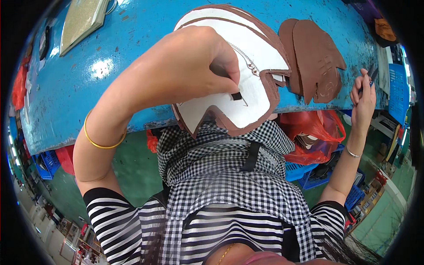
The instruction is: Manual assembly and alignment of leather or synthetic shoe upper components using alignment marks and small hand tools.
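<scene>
My left hand (217, 66) reaches over a stack of cut brown pieces with white faces (269, 53). Its thumb and finger pinch a small black strip (237, 96) just above the top white face. Across that face runs a thin, dark chain-like line (242, 54) with small reddish dots; whether it is loose or fixed, I cannot tell. Off to the right, my right hand (364, 95) is closed around a dark pointed tool (373, 73) that looks like small scissors, its grip partly hidden by the fingers.
Plain brown cut pieces (318, 62) with pale marks lie right of the stack on the blue table (145, 35). A yellowish booklet (84, 22) and a black object (44, 43) lie far left. A red plastic bag (329, 128) hangs below the table edge, near blue crates (313, 176).
</scene>
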`<state>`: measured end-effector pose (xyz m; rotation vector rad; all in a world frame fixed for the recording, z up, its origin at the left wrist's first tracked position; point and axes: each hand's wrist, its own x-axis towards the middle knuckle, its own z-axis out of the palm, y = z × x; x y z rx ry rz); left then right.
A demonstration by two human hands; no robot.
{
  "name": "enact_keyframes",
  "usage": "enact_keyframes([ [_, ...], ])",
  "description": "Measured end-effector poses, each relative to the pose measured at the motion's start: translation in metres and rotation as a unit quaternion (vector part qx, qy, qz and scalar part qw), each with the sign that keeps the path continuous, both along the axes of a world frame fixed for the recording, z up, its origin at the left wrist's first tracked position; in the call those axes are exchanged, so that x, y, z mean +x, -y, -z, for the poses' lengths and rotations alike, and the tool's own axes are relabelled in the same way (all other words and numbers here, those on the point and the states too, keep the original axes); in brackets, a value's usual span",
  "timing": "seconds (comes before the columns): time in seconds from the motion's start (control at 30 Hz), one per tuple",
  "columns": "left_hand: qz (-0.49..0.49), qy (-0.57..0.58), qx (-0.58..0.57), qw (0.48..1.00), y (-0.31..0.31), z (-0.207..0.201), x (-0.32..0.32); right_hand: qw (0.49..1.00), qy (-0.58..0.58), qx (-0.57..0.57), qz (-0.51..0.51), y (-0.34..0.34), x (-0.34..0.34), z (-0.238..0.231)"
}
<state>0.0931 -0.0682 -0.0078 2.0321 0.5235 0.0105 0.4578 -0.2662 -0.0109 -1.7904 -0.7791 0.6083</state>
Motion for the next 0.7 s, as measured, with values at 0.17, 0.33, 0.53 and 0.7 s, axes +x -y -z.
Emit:
enact_keyframes([
  [0.17,-0.037,-0.003,0.048,0.998,0.008,0.005,-0.001,0.986,0.059,0.027,-0.151,-0.016,-0.058,0.002],
  [0.33,-0.043,0.018,0.056,0.997,0.009,0.008,-0.001,0.829,0.254,0.068,-0.493,-0.064,-0.103,0.0],
  [0.53,-0.043,-0.042,0.147,0.987,0.003,0.001,-0.005,0.672,0.444,0.073,-0.588,-0.096,-0.139,-0.002],
  [0.7,-0.025,-0.031,0.038,0.998,-0.014,0.003,-0.015,0.645,0.447,0.078,-0.615,-0.106,-0.138,-0.018],
])
